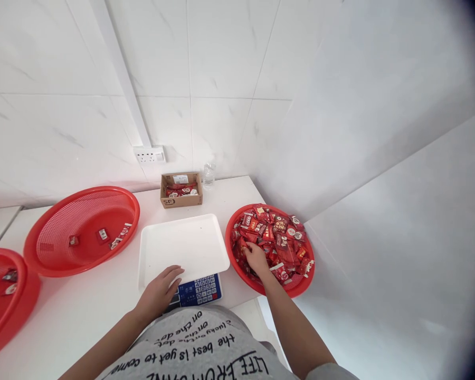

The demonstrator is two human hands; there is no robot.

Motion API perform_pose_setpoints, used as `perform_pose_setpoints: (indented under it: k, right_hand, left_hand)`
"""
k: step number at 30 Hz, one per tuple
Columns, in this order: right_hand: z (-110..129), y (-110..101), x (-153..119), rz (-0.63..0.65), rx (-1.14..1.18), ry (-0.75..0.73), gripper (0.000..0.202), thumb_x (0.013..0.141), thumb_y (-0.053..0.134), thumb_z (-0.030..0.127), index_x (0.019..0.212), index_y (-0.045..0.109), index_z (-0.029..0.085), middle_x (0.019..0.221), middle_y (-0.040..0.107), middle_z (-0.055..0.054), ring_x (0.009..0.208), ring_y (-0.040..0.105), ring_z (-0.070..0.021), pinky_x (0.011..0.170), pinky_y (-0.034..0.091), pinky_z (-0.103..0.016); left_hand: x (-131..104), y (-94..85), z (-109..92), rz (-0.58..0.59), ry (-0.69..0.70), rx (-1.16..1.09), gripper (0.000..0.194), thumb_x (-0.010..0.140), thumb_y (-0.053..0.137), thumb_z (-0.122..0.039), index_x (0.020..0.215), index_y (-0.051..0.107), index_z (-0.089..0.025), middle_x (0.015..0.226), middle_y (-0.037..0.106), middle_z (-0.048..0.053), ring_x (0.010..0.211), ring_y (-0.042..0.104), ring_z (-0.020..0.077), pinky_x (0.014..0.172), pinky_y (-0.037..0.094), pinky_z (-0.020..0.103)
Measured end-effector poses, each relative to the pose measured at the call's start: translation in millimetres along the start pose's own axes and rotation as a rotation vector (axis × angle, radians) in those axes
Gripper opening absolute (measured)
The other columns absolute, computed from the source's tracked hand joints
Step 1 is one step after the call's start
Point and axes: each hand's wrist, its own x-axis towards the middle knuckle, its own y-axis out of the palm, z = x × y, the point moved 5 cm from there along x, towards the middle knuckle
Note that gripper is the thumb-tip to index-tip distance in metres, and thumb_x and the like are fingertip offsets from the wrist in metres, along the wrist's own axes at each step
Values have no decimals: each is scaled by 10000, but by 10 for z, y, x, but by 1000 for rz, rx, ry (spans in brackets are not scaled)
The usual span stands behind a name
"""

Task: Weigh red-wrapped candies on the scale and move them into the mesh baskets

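My right hand reaches into a round red plastic basket heaped with small red snack packets. Its fingers are bent at the left side of the heap and close on a red packet, partly hidden by the hand. My left hand rests on the near left edge of a white tray, fingers stretched out and holding nothing. The tray sits on a digital scale, whose blue keypad shows below it. A few dark specks lie on the tray.
A small cardboard box with red packets stands behind the tray, beside a clear plastic bottle. To the left are a red basket holding a few packets and another red basket. A wall borders the table at the right.
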Motion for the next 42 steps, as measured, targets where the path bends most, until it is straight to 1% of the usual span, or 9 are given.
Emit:
perform_pose_setpoints:
  k: [5,9,11,20,23,27,36,38,42]
  right_hand:
    - [81,-100,-57,124,59,-105,331,863,381,333,1019,635,189,1041,663,-49,956,592,-173,867,414,-274]
    - [170,-280,19,-166,-24,-102,368,862,358,276,1143,570,169,1190,580,-81,1110,494,-195,968,345,-317]
    - [223,-285,80,-226,-93,-123,396,854,372,269,1198,528,149,1249,527,-101,1171,428,-216,1003,300,-342]
    - [345,-4,214,10,-325,15,445,863,395,360,1269,452,188,1207,536,-141,1164,378,-283,924,308,-427]
    - [350,15,242,6,-313,42,456,869,382,379,1283,435,195,1165,559,-144,1132,407,-280,892,329,-420]
    - [357,14,269,-14,-319,46,392,870,388,390,1196,524,222,1100,596,-125,1100,423,-281,876,336,-423]
    - [214,-111,100,-14,-330,-23,311,850,428,264,1106,594,209,1032,614,-105,1037,493,-233,838,359,-311]
    - [136,-146,36,37,-313,-44,292,830,455,250,1071,611,194,1013,626,-98,1030,508,-222,837,365,-291]
    - [95,-152,-31,240,-219,-65,259,802,509,274,1016,641,210,1041,645,-72,983,566,-205,843,387,-280]
  left_hand:
    - [-9,-8,-19,-13,4,-12,298,877,379,-301,1082,590,-255,1156,609,11,1057,577,164,910,477,302]
    - [11,-14,-53,-11,8,-14,297,875,383,-304,1079,593,-255,1163,607,9,1057,577,165,904,478,296]
    - [20,-19,-60,-8,6,-15,295,874,384,-301,1077,594,-257,1166,606,8,1059,576,166,908,475,300]
    - [-4,-34,-38,-2,-21,-30,290,871,392,-295,1078,590,-252,1157,612,14,1051,580,170,914,472,323]
    - [5,-22,-44,9,-16,-32,289,870,392,-293,1078,590,-258,1149,616,9,1048,581,166,910,472,313]
    - [42,-10,-68,20,-2,-27,295,874,380,-297,1075,591,-251,1134,622,13,1038,586,167,900,477,310]
    - [61,-56,-49,50,-15,-40,299,877,368,-295,1072,590,-246,1118,627,15,1022,590,165,896,478,310]
    - [54,-72,-32,51,-37,-49,300,878,367,-302,1071,590,-246,1116,629,16,1020,591,170,891,482,317]
    - [52,-90,-33,32,-47,-76,293,873,381,-318,1061,598,-259,1097,638,11,1003,596,173,878,488,320]
